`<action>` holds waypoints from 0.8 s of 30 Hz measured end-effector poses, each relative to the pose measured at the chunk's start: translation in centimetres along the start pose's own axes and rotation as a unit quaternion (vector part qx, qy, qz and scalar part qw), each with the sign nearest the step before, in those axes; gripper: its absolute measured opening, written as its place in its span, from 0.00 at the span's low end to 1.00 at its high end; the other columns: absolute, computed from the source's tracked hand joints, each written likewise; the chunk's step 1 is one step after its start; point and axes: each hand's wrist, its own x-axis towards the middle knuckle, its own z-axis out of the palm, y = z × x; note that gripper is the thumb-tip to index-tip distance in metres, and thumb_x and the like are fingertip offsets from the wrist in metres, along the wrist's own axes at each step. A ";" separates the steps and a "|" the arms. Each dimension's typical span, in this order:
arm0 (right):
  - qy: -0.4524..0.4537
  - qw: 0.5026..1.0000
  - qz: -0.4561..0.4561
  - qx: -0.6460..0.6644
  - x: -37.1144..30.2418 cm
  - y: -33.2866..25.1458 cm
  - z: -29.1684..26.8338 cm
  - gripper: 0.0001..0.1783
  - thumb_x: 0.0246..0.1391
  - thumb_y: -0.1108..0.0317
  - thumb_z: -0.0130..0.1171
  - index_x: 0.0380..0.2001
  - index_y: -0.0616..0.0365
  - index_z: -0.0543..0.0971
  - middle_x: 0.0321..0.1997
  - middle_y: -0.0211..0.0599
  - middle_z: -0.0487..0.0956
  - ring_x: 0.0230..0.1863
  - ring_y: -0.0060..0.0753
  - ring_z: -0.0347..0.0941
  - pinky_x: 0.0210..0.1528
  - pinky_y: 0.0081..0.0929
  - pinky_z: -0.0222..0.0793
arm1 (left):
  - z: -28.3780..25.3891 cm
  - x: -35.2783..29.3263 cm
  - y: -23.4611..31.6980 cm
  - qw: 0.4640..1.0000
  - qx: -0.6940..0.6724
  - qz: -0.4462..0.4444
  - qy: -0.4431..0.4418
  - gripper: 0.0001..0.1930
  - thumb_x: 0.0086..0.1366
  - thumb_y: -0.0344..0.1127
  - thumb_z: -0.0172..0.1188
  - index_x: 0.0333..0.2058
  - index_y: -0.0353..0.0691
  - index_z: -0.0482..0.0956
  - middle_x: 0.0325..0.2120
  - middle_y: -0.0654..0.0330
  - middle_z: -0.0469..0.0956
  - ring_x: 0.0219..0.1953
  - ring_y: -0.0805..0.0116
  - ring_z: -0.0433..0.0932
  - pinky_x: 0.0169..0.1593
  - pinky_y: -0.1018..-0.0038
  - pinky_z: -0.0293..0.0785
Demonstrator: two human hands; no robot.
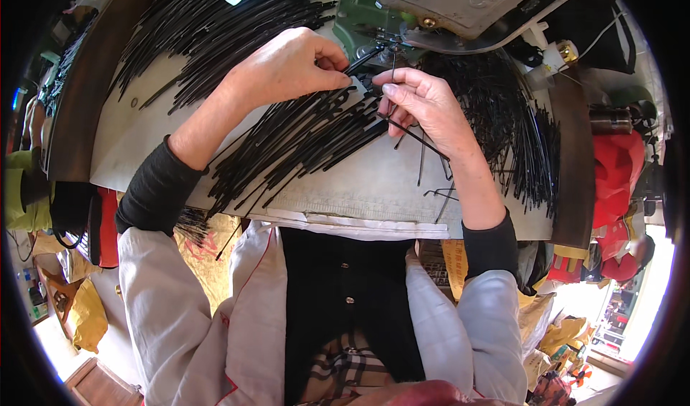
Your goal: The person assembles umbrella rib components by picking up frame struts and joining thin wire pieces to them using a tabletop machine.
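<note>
Just in front of the green machine (352, 28), my left hand (291, 68) is closed in a pinch on one end of a thin black strip (365, 58), which runs up to the machine's small metal working parts (392, 45). To its right, my right hand (424, 107) has its fingers curled, with another narrow black strip (413, 133) passing between them and trailing toward the wrist. Below both hands lies a fanned bundle of black strips (295, 143), several with looped ends. Part of the left fingertips is hidden.
A large heap of black strips (230, 28) covers the table's far left, and another tangled pile (503, 118) the right. Dark raised boards (75, 111) edge the pale tabletop (330, 197). A grey metal machine cover (467, 3) overhangs the back. Red cloth (618, 169) hangs at the right.
</note>
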 end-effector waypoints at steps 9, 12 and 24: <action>0.032 0.999 -0.014 0.008 0.0 -0.2 -0.4 0.15 0.57 0.67 0.49 0.43 0.67 0.72 0.26 0.36 0.75 0.19 0.21 0.72 0.22 0.14 0.68 | 0.2 0.6 0.4 1.000 0.000 0.016 0.018 0.14 0.52 0.37 0.64 0.34 0.32 0.80 0.22 0.60 0.78 0.22 0.78 0.71 0.27 0.80 0.68; 0.026 0.999 -0.014 0.013 0.0 -0.3 -0.4 0.15 0.57 0.67 0.49 0.43 0.67 0.72 0.26 0.36 0.75 0.19 0.21 0.72 0.22 0.14 0.68 | 0.4 0.7 0.1 1.000 0.001 0.020 0.024 0.14 0.53 0.37 0.64 0.35 0.32 0.80 0.22 0.60 0.78 0.22 0.77 0.71 0.28 0.80 0.68; 0.027 1.000 -0.007 -0.004 0.3 0.0 -0.6 0.15 0.57 0.66 0.50 0.42 0.67 0.73 0.25 0.35 0.75 0.17 0.20 0.71 0.20 0.13 0.66 | 0.8 0.8 0.2 1.000 0.002 0.017 0.018 0.13 0.53 0.36 0.63 0.34 0.34 0.80 0.22 0.60 0.78 0.22 0.76 0.72 0.29 0.79 0.69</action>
